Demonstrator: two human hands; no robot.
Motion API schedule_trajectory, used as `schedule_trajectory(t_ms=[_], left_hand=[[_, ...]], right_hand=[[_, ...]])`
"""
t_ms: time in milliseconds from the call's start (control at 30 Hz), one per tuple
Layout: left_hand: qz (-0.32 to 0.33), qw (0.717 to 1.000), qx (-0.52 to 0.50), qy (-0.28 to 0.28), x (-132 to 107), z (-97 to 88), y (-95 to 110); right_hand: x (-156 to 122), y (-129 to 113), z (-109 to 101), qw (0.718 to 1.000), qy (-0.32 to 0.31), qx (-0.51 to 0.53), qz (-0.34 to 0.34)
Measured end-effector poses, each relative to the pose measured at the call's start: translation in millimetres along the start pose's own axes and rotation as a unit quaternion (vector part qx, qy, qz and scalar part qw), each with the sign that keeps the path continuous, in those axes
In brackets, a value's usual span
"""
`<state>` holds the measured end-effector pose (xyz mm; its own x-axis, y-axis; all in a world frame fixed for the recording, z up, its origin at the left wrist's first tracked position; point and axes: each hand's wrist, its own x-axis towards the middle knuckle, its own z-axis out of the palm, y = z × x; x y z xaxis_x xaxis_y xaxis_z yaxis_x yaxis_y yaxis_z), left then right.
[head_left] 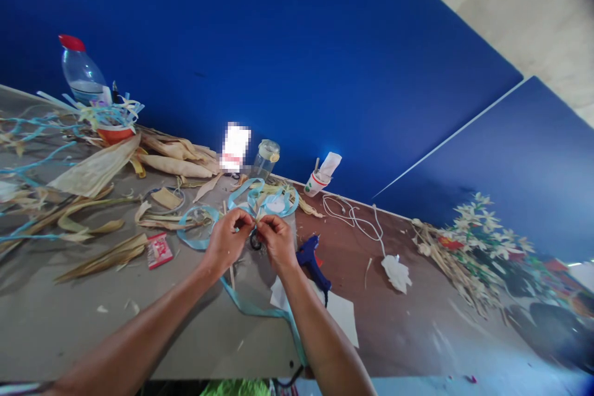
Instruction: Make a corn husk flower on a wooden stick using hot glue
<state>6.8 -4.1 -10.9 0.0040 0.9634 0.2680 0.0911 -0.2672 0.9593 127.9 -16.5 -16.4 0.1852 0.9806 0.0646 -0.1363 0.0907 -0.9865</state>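
Observation:
My left hand [231, 236] and my right hand [277, 239] meet over the middle of the table, fingertips pinched together. Between them is a small pale piece, too fine to make out. Just under the fingertips a black curved object [255, 240] shows in part. Light blue ribbon [198, 229] lies looped beside my left hand, and another stretch runs beneath my right forearm. Behind the hands lies a ribbon roll [275, 203]. A dark blue glue gun [314, 262] rests right of my right hand, near white paper [342, 314] partly under the forearm.
Dried corn husks [179, 161] and a red packet [159, 250] lie left. Along the blue partition [325, 62] stand a red-capped bottle [81, 71], a glass jar [265, 159] and a white cup [317, 182]. A white cable [355, 216] and white flowers [482, 229] are right.

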Motion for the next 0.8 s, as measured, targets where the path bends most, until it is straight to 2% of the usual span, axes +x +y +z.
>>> schedule_trajectory(t_ms=[133,333,633,700,800], left_hand=[[0.066,0.995,0.079,-0.008,-4,-2.3,7],[0.128,0.986,0.107,-0.017,-8,-1.4,10],[0.06,0.991,0.121,0.001,-7,1.7,6],[0.046,0.995,0.091,-0.001,-8,3.3,5],[0.005,0.999,-0.028,-0.015,-7,5.8,3]], right_hand=[[-2,-3,2,0.999,0.015,-0.032,-0.023],[-8,-11,6,0.995,0.057,-0.064,-0.045],[-13,-11,10,0.988,0.072,-0.105,-0.083],[-12,-10,10,0.99,0.069,-0.091,-0.081],[-8,-7,8,0.995,0.061,-0.041,-0.07]])
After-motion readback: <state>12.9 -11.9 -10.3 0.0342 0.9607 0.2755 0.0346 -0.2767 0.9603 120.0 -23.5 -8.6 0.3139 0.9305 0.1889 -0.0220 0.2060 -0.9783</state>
